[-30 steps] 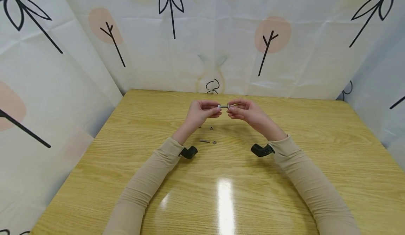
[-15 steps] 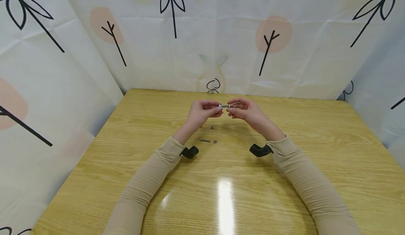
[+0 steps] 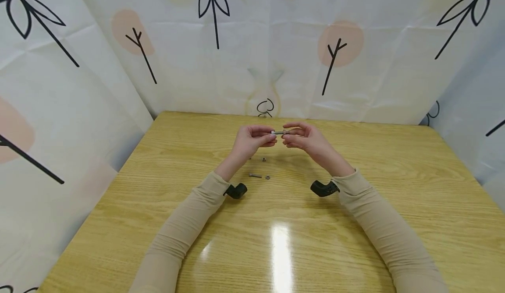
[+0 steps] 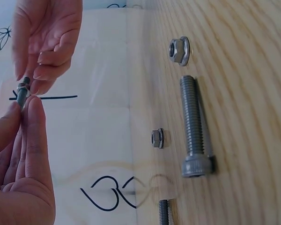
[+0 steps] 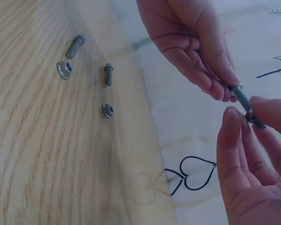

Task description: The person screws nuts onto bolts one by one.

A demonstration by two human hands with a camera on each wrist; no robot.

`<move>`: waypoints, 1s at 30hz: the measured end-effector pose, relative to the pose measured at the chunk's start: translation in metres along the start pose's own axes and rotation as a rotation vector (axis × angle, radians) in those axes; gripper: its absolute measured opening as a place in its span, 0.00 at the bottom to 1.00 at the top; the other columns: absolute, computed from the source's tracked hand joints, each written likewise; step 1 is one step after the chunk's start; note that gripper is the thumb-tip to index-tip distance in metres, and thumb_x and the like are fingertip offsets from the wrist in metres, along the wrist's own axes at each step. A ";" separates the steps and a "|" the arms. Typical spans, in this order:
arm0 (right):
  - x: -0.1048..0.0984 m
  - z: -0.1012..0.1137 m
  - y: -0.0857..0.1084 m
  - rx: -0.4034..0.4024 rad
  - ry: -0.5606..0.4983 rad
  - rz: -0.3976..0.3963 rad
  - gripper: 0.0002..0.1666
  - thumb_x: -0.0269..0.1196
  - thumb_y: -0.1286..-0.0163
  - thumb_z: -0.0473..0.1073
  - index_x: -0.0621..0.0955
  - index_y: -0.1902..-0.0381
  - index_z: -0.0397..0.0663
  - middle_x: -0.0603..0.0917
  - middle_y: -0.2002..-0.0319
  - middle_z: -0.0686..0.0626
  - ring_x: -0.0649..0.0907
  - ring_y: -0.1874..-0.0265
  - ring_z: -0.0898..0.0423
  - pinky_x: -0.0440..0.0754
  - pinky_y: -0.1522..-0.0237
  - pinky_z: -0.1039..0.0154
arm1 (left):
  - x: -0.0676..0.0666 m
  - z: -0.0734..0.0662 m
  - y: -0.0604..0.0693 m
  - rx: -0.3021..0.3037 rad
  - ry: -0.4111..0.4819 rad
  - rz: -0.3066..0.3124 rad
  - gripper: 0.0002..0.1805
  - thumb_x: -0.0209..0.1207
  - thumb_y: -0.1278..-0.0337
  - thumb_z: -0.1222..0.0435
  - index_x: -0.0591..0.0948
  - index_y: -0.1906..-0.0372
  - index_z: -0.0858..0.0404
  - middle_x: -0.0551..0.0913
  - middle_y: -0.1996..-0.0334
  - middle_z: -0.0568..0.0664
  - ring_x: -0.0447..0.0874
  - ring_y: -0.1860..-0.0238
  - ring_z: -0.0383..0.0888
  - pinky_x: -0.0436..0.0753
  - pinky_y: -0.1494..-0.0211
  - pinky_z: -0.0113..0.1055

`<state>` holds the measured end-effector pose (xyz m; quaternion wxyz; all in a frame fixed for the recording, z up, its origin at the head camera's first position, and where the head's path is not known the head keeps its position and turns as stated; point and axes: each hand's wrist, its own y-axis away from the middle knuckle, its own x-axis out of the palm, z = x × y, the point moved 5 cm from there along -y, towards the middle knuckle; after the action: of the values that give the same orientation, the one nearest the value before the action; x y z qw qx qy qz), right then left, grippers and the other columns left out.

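Note:
My left hand (image 3: 252, 139) pinches the head end of a steel bolt (image 5: 242, 97) between thumb and fingers, above the far part of the table. The bolt lies roughly level, its threaded end pointing to the right. A flange nut (image 5: 249, 116) sits on the thread near the tip, with the tip sticking out past it. My right hand (image 3: 307, 137) has its thumb and fingertips around this nut. The bolt's head is mostly hidden by the left fingers.
On the wooden table (image 3: 355, 240) lie a larger socket-head bolt (image 4: 193, 126) and a flange nut (image 4: 179, 50). Farther back are a smaller nut (image 4: 157, 138) and another bolt (image 5: 108, 74). A patterned cloth (image 3: 244, 65) hangs behind the table.
My right fingers have shifted slightly around the nut, their tips spread a little more. The left hand stays with the bolt, and the loose pieces lie as before.

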<state>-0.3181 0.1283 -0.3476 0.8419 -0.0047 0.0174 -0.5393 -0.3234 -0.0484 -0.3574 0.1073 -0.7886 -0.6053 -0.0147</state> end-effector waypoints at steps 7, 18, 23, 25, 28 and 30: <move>0.000 -0.001 -0.002 -0.015 0.000 -0.011 0.16 0.62 0.31 0.39 0.76 0.52 0.32 0.83 0.65 0.46 0.83 0.66 0.55 0.86 0.59 0.61 | 0.002 -0.001 0.001 -0.005 -0.002 0.007 0.15 0.63 0.44 0.76 0.79 0.52 0.80 0.84 0.61 0.64 0.87 0.64 0.49 0.86 0.54 0.44; 0.000 0.001 0.000 -0.034 -0.009 0.000 0.23 0.62 0.31 0.37 0.71 0.42 0.37 0.82 0.58 0.43 0.83 0.61 0.51 0.82 0.48 0.49 | 0.000 -0.001 0.001 0.000 0.014 -0.009 0.13 0.63 0.45 0.76 0.81 0.54 0.78 0.84 0.62 0.64 0.87 0.65 0.50 0.87 0.55 0.43; 0.001 0.001 -0.001 -0.067 0.002 0.012 0.22 0.62 0.31 0.35 0.72 0.44 0.28 0.83 0.62 0.45 0.84 0.63 0.53 0.86 0.56 0.59 | 0.000 -0.001 0.001 0.008 0.012 -0.002 0.14 0.63 0.44 0.76 0.80 0.53 0.79 0.84 0.62 0.64 0.87 0.64 0.50 0.87 0.55 0.43; 0.001 0.001 -0.002 -0.050 0.013 0.001 0.20 0.62 0.31 0.38 0.74 0.48 0.28 0.83 0.64 0.45 0.84 0.66 0.54 0.86 0.60 0.61 | 0.001 -0.002 0.001 0.014 0.011 0.005 0.14 0.63 0.44 0.76 0.80 0.53 0.79 0.85 0.62 0.64 0.87 0.64 0.50 0.87 0.55 0.43; 0.001 0.000 -0.003 -0.006 0.041 -0.009 0.21 0.61 0.30 0.45 0.77 0.53 0.28 0.83 0.67 0.44 0.83 0.68 0.54 0.86 0.63 0.60 | 0.001 -0.001 0.001 0.019 0.014 0.011 0.14 0.63 0.44 0.76 0.80 0.53 0.80 0.85 0.62 0.64 0.87 0.64 0.50 0.87 0.55 0.43; 0.002 -0.001 -0.003 0.023 0.055 -0.004 0.22 0.60 0.29 0.47 0.77 0.54 0.30 0.82 0.67 0.44 0.82 0.68 0.54 0.85 0.62 0.58 | 0.001 -0.001 0.001 0.016 0.014 0.010 0.14 0.63 0.44 0.76 0.80 0.53 0.80 0.85 0.62 0.64 0.87 0.64 0.50 0.87 0.55 0.43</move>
<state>-0.3203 0.1254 -0.3483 0.8400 0.0197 0.0345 -0.5411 -0.3222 -0.0482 -0.3565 0.1181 -0.7906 -0.6007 -0.0150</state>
